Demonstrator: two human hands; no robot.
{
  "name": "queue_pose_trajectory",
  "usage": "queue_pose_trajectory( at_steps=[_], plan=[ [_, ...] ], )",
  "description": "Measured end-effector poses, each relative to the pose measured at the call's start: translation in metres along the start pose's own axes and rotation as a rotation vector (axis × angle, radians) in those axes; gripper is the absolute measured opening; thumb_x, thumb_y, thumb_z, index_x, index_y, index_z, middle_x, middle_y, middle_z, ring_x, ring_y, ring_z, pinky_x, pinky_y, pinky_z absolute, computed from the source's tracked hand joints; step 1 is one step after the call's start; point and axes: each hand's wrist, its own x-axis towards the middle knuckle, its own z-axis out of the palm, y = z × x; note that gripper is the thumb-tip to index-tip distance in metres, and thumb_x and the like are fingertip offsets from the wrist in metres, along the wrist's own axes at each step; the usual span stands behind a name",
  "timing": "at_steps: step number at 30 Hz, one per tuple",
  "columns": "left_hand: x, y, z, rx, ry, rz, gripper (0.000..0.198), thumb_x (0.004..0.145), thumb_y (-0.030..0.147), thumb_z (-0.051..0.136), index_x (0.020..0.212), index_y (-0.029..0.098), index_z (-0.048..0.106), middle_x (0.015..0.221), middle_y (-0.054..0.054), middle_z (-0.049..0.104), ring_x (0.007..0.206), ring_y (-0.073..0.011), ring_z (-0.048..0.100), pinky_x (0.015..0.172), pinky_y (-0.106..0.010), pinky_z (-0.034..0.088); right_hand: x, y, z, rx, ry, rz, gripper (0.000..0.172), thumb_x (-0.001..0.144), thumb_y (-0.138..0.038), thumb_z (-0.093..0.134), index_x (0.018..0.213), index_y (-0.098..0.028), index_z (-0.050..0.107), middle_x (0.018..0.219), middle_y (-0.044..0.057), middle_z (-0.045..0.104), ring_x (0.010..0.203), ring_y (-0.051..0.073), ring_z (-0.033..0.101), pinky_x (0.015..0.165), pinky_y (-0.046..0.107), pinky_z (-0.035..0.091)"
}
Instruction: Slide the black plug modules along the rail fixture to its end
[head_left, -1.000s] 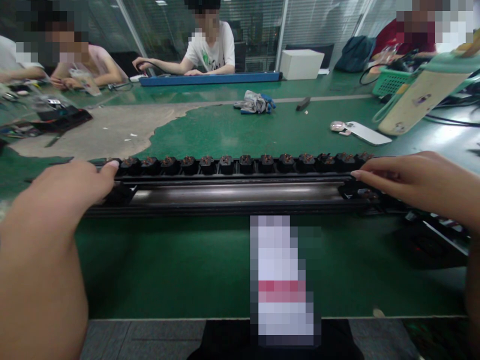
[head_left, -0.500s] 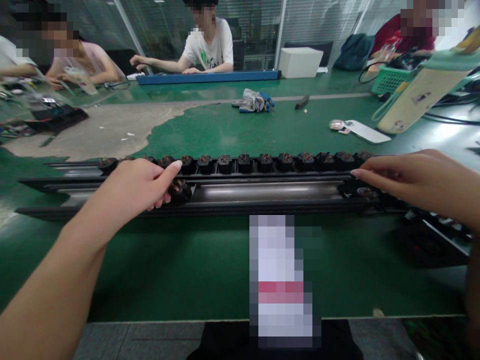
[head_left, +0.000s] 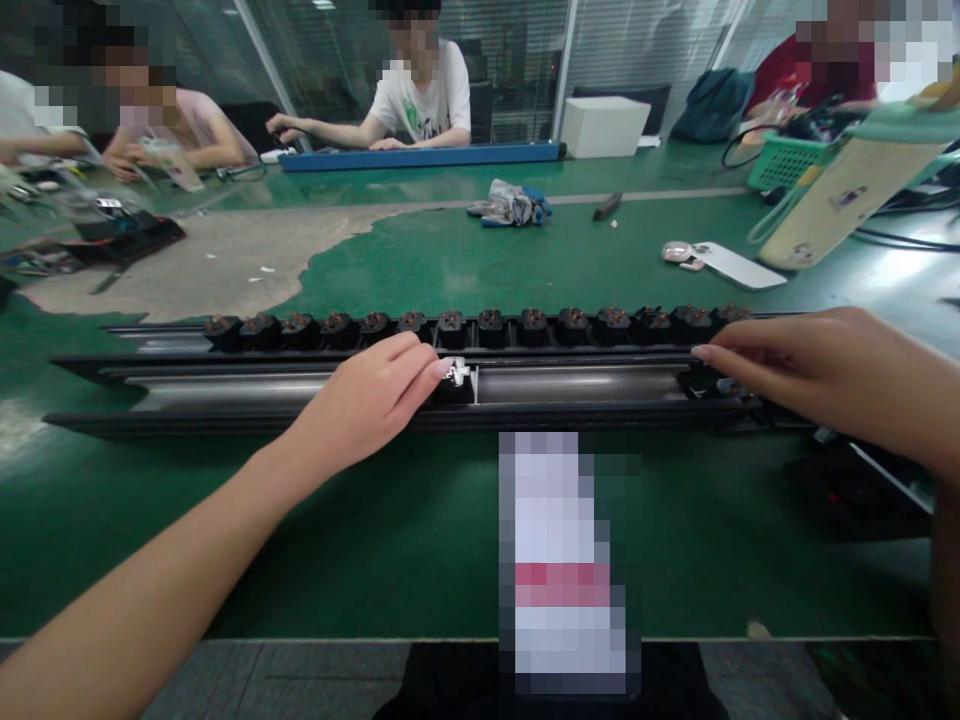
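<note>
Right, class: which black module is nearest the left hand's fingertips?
The black module midway along the near rail, its top glinting brightly; others line the far rail or sit by the right hand.

1. The head camera looks from above the lap (head_left: 442,685), at the tabletop's (head_left: 375,560) near edge, facing forward and down.
2. It is close to the left hand (head_left: 382,385), right hand (head_left: 810,355) and rail (head_left: 585,384).
3. Its wide view reaches past the tabletop's far edge to people (head_left: 433,100).

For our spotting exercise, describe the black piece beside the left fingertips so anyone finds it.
On the green table, find the nearer long channel. Inside, at the left hand, sits the black piece, its top gleaming silver, unlike the coppery-topped row behind.
</note>
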Motion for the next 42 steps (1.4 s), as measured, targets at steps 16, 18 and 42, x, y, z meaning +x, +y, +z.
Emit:
queue_pose_trajectory(
  at_steps=[16,18,42],
  plan=[
    [-0.003,0.019,0.013,0.084,-0.022,0.295,0.046,0.113,0.037,0.042,0.155,0.034,0.060,0.139,-0.014,0.063,0.126,-0.0296,0.061,0.106,-0.050,0.055,-0.002,-0.078,0.039,-0.062,0.390,-0.480,0.063,0.108,-0.034,0.051,0.169,-0.034,0.040,0.153,0.019,0.058,0.138,0.039,0.057,0.110,0.063,0.051],
    [-0.003,0.018,0.012,0.071,0.005,0.275,0.046,0.114,0.040,0.040,0.151,0.028,0.064,0.124,-0.014,0.066,0.112,-0.0273,0.063,0.097,-0.045,0.057,-0.001,-0.087,0.045,-0.101,0.395,-0.507,0.061,0.107,-0.035,0.053,0.167,-0.036,0.045,0.164,0.019,0.052,0.146,0.041,0.052,0.110,0.065,0.051],
    [-0.010,-0.030,-0.005,0.214,0.164,-0.059,0.052,0.110,0.045,0.038,0.067,0.021,0.056,0.069,-0.003,0.064,0.067,-0.0183,0.059,0.066,-0.034,0.041,0.002,-0.023,0.036,-0.019,0.227,-0.099,0.044,0.103,-0.055,0.044,0.122,-0.020,0.060,0.113,0.015,0.064,0.097,0.030,0.065,0.091,0.049,0.053]
  ],
)
